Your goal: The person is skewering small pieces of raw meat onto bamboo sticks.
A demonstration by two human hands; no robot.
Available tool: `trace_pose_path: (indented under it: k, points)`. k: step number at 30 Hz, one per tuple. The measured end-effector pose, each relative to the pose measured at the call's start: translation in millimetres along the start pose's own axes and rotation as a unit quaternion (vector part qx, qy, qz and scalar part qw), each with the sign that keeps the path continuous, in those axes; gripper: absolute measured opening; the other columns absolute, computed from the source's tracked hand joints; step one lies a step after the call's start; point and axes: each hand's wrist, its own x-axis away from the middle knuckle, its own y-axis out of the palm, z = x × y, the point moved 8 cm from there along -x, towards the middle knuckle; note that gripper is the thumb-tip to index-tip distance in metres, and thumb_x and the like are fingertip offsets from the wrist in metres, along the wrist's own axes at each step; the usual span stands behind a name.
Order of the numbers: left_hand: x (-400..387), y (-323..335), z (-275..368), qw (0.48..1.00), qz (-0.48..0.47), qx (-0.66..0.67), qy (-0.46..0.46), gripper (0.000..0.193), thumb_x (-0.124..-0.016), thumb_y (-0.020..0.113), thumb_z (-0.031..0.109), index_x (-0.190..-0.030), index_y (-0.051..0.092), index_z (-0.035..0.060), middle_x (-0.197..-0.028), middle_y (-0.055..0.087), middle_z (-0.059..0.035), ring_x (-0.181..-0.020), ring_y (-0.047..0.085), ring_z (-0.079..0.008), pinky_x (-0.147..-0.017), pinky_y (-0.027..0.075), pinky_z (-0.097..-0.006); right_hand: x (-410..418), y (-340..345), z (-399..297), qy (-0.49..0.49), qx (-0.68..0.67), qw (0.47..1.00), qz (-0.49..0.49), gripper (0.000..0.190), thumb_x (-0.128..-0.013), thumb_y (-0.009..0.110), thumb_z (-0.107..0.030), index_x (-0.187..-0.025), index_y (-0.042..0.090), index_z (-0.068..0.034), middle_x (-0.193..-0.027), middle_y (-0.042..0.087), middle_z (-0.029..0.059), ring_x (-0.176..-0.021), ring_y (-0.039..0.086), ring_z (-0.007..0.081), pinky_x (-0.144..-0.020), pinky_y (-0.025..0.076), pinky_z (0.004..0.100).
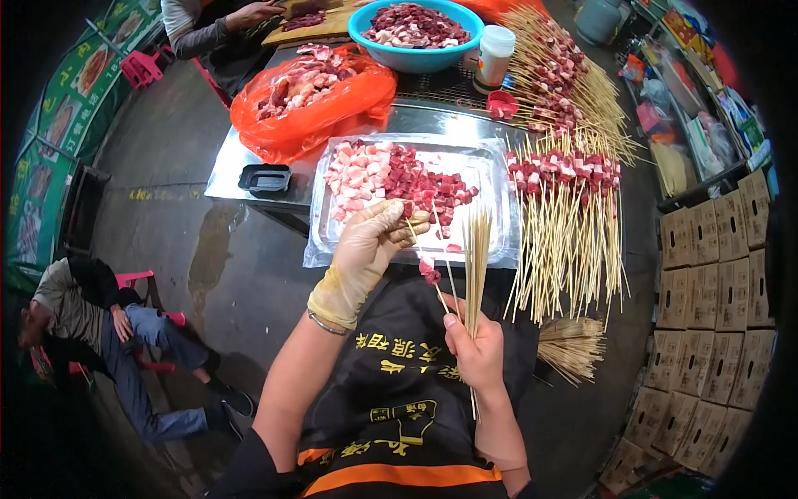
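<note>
My left hand [368,249], in a thin yellowish glove, pinches a dark red meat cube [408,209] at the tip of a bamboo skewer. My bare right hand [474,349] grips that skewer lower down, along with a bundle of bare skewers [477,268]. A pale piece and a red piece [430,272] are threaded partway along the skewer. Beyond my hands lies a metal tray [492,240] wrapped in clear plastic, holding pale fat cubes [355,174] at left and dark red meat cubes [427,187] beside them. Right of the tray, threaded skewers [561,171] lie in a row.
An orange plastic bag [312,118] of meat, a black plastic tray [265,179], a blue basin [416,56] and a white jar [494,59] stand on the table. More skewers are piled at back right. One person works at a cutting board [330,25]; another sits at left.
</note>
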Motion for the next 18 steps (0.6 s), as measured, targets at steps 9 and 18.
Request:
trace_pose_path:
  k: [9, 18]
  points:
    - [7.1, 10.4, -4.2, 0.996, 0.048, 0.057, 0.041, 0.015, -0.086, 0.051, 0.013, -0.094, 0.053, 0.0006, -0.094, 0.06, -0.0197, -0.088, 0.061, -0.0264, -0.077, 0.049, -0.0344, 1.6, 4.4, -5.7, -0.012, 0.028, 0.999, 0.032, 0.026, -0.086, 0.049, -0.007, -0.109, 0.055, 0.003, -0.051, 0.042, -0.003, -0.046, 0.038, 0.0024, -0.043, 0.032, 0.0197]
    - [9.3, 12.3, -7.5, 0.993, 0.061, 0.073, 0.072, 0.011, -0.084, 0.054, 0.01, -0.092, 0.055, 0.0019, -0.086, 0.062, -0.0158, -0.079, 0.062, -0.0233, -0.072, 0.05, -0.0321, -0.3, 6.7, -7.3, -0.048, 0.026, 0.998, 0.027, 0.026, -0.086, 0.049, -0.007, -0.108, 0.055, 0.004, -0.051, 0.043, -0.0026, -0.045, 0.04, 0.0027, -0.042, 0.033, 0.02]
